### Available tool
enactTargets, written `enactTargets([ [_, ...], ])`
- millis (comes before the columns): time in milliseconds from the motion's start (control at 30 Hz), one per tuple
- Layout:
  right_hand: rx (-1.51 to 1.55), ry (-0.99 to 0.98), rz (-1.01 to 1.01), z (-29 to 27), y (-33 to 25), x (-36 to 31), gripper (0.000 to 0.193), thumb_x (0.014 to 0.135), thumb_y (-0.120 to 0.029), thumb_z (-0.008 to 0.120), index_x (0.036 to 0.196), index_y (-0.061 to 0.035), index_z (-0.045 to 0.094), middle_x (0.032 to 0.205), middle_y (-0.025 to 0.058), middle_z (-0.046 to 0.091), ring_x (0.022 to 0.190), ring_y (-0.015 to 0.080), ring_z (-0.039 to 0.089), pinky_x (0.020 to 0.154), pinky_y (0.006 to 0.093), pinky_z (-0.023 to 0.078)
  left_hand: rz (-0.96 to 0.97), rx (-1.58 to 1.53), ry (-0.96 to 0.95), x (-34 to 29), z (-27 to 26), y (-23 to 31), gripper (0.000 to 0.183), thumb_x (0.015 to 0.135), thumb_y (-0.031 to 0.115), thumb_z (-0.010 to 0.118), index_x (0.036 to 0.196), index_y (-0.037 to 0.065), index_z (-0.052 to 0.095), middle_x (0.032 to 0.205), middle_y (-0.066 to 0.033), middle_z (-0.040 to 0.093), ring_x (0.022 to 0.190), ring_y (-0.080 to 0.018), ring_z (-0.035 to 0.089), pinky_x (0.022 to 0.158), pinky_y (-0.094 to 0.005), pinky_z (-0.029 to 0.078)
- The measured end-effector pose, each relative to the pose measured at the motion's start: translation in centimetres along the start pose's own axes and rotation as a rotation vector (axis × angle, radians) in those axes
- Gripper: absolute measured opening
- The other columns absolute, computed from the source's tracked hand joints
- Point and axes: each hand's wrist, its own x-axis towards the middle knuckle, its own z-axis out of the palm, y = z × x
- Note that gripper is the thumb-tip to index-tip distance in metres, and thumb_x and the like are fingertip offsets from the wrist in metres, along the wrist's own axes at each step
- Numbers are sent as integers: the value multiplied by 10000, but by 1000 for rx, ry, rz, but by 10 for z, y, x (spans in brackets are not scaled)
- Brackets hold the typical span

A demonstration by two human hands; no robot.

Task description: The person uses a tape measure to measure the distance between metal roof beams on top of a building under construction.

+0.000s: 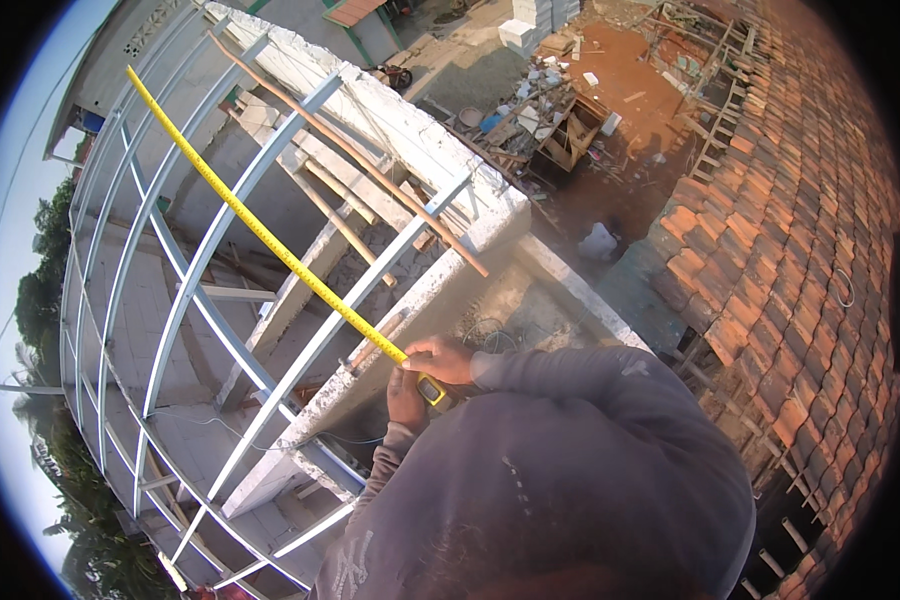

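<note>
A yellow tape measure has its long blade [262,235] drawn out over the metal roof frame, rising to the upper left. Its small yellow and dark case [430,391] sits just below my two hands. My left hand [406,403] is closed against the case, its fingers partly hidden. Over the near end of the blade, my right hand [442,360] is closed with fingers and thumb pinched on it. Beneath the blade run silvery metal rafters [300,370], the closest crossing just beyond my hands. A concrete wall top [370,365] lies by my hands.
A white-topped wall [390,135] runs along the far side, with a thin wooden pole [350,150] beside it. Open gaps between rafters show rooms below. Clay roof tiles [770,290] slope at right. Rubble [540,110] lies on the ground beyond.
</note>
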Motion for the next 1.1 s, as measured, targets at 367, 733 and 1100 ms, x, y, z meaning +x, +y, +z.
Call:
enactTargets([
  [367, -275, 141, -60, 71, 4, 171, 208, 887, -219, 627, 836, -18, 625, 856, 204, 654, 859, 395, 626, 748, 469, 481, 33, 642, -93, 85, -100, 38, 304, 1003, 120, 449, 1208, -61, 582, 1165, -166, 636, 1087, -276, 617, 920, -382, 474],
  [733, -145, 436, -333, 10, -177, 493, 246, 876, -222, 621, 851, 19, 662, 779, 179, 663, 734, 300, 645, 702, 397, 497, 160, 519, -100, 119, -167, -17, 219, 1017, 213, 551, 1143, 41, 603, 991, -98, 639, 901, -189, 633, 779, -304, 517],
  [1100, 361, 286, -405, 25, -275, 542, 301, 928, -104, 534, 1201, 22, 546, 807, 95, 662, 590, 160, 644, 530, 303, 532, -165, -330, 136, 137, -154, 24, 231, 1032, 256, 511, 1098, 65, 623, 970, -88, 635, 849, -188, 599, 739, -337, 497],
])
